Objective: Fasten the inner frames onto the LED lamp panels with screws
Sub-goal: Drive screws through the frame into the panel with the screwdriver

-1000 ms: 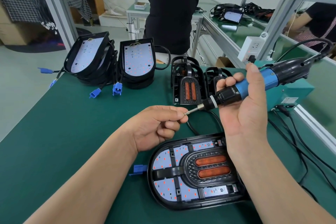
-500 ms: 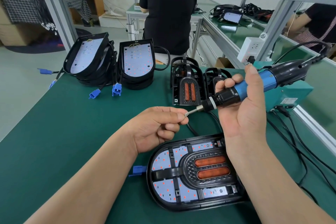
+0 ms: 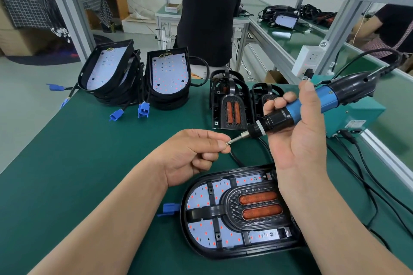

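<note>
The LED lamp panel [image 3: 202, 198] lies flat on the counter [image 3: 89, 152], low and centre, with the black inner frame [image 3: 231, 202] seated in it; its right end is hidden under the right forearm. Above it, the left hand [image 3: 192, 156] pinches a small screw [image 3: 228, 143] against the bit of the electric screwdriver [image 3: 312, 105], which the right hand [image 3: 299, 140] grips around its barrel, tip pointing left and slightly down, clear of the panel.

To the left of the panel, bare green counter runs out to the slanted left edge. On the right, black cables [image 3: 366, 181] crowd the strip before the aluminium edge rail [image 3: 384, 154], near a teal box [image 3: 357, 114]. Behind stand spare frames [image 3: 232, 105] and two panel stacks [image 3: 167, 73] with blue connectors [image 3: 143, 109].

Since half a second ago, both hands, driver and panel sit practically unchanged.
</note>
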{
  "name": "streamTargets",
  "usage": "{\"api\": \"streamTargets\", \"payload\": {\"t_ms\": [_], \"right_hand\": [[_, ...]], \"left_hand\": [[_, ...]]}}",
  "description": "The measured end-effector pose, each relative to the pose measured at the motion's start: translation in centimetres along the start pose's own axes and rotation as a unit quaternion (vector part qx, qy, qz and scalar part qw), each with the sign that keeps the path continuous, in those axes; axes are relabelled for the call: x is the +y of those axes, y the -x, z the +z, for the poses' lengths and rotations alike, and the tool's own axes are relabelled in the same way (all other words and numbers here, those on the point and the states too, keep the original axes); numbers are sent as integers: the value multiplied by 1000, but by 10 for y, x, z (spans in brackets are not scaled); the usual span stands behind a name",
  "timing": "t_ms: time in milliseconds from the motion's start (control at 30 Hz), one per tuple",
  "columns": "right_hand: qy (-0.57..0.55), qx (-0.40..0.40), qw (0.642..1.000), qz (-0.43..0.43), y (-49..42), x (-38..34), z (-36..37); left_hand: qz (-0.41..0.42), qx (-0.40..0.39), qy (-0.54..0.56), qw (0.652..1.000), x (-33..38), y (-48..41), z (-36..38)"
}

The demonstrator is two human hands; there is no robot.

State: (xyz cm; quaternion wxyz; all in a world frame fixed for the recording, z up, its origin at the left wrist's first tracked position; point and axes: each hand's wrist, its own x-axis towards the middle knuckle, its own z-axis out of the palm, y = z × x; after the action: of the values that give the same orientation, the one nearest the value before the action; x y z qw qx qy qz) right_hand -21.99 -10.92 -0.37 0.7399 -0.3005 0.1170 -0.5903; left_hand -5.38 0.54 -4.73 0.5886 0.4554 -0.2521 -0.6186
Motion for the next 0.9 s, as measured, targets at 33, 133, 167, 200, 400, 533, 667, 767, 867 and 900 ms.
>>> {"api": "streamTargets", "payload": {"t_ms": [33, 133, 167, 200, 400, 533, 667, 767, 867, 900], "right_hand": [[6, 1, 1000, -2, 0, 0, 0], [20, 13, 1000, -1, 0, 1, -1], [23, 19, 1000, 0, 0, 2, -2], [27, 24, 999, 1, -1, 2, -2], [42, 31, 998, 19, -1, 4, -5], [45, 29, 998, 24, -2, 4, -5], [44, 38, 998, 28, -4, 3, -7], [29, 55, 997, 36, -5, 2, -10], [14, 71, 997, 41, -5, 2, -11], [12, 75, 996, 41, -5, 2, -11]], "left_hand": [[6, 6, -8, 1000, 0, 0, 0], [22, 20, -29, 999, 0, -1, 0], [26, 24, -33, 999, -1, -1, 0], [29, 29, -37, 998, -1, -2, 1], [42, 55, -55, 996, -1, -2, 2], [40, 52, -59, 996, -1, -1, 2], [36, 44, -55, 997, 0, 0, 2], [32, 36, -45, 998, 0, 1, 3], [33, 19, -29, 999, 1, 3, 4], [33, 11, -25, 999, 1, 4, 3]]}}
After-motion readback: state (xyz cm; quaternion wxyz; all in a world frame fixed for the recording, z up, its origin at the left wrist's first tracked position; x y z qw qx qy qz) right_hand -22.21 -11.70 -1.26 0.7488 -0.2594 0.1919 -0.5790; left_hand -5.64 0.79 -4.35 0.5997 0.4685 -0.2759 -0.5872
